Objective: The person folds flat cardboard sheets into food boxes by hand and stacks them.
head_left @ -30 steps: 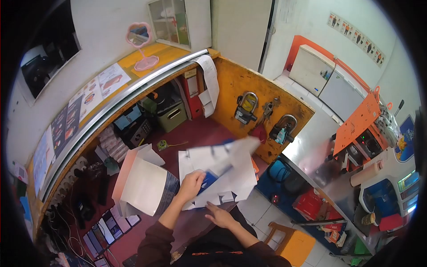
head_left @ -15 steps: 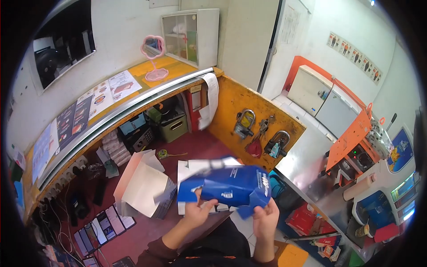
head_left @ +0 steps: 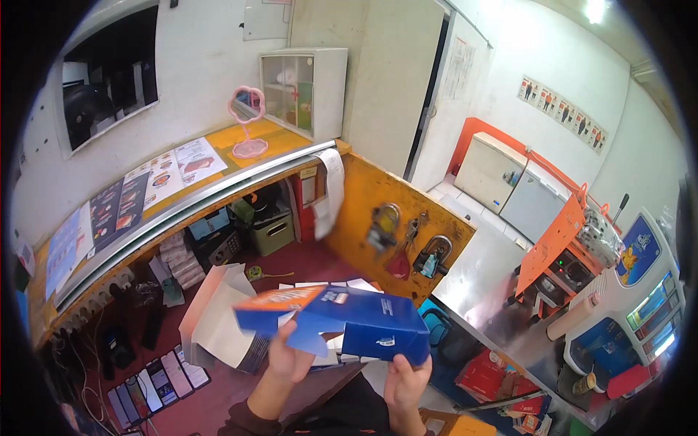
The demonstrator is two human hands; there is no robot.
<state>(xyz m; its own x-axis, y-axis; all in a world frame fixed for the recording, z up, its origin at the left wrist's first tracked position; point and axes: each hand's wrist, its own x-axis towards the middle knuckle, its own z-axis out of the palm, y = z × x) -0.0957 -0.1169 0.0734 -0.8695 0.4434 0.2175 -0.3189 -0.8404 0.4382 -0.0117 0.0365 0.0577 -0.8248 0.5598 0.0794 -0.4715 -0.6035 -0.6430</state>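
Observation:
A blue cardboard box (head_left: 378,320) with an orange end panel is held up in front of me, partly folded, with a flap hanging at its left part. My left hand (head_left: 287,357) grips it from below near that flap. At the lower right corner, my right hand (head_left: 407,381) holds the box between thumb and fingers. Beneath it, white cardboard pieces (head_left: 327,357) lie on the dark red desk (head_left: 309,265), mostly hidden by the box. To the left stands an open white box (head_left: 225,327) with a salmon-coloured side.
Several phones (head_left: 156,381) lie in a row at the lower left. A tape measure (head_left: 254,272) and a green bin (head_left: 273,232) are further back. Padlocks (head_left: 436,254) hang on the yellow wooden panel (head_left: 363,189). A metal counter with machines stands right.
The flat sheet has been lifted from the desk and now shows its blue outside, bent into a box shape. Both my hands now hold it. The view has tilted upward.

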